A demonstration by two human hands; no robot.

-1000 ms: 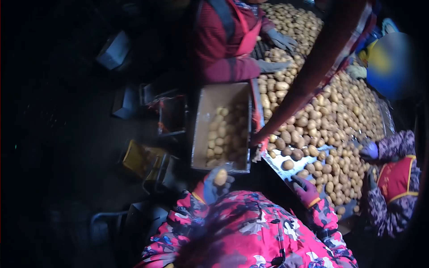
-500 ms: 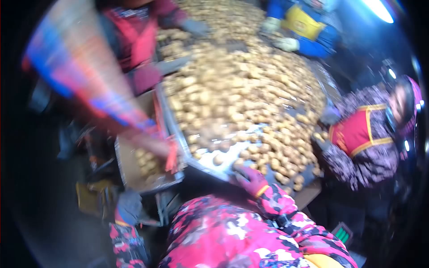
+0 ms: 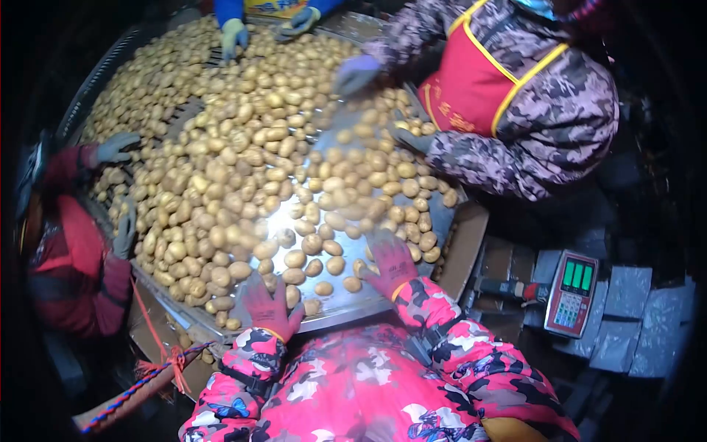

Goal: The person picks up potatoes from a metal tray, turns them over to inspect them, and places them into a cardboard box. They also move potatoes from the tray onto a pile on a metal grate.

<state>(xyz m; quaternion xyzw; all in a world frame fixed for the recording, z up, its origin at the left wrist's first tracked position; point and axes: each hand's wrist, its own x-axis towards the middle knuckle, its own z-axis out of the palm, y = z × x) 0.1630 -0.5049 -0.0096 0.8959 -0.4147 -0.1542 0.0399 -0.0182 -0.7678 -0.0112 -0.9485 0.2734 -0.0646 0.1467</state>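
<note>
A broad heap of potatoes (image 3: 243,162) covers the metal sorting table (image 3: 346,298) in front of me. At the near left edge, my left hand (image 3: 269,308) is open in a red glove with grey fingers, fingertips right at the closest potatoes. My right hand (image 3: 389,264), gloved alike, lies with fingers spread at the near right, beside a few loose potatoes. Between my hands, scattered potatoes (image 3: 314,267) rest on the bare shiny metal.
Across the right side, a co-worker in a red apron (image 3: 468,81) reaches into the heap. Other gloved hands (image 3: 234,37) work at the back and left. A cardboard box (image 3: 465,247) adjoins the right edge; a scale display (image 3: 572,293) stands beyond. A rope-wrapped bar (image 3: 140,389) juts out lower left.
My view has swung to the right. My left hand has come up from beside the table to its near edge. My right hand is now spread flat among loose potatoes.
</note>
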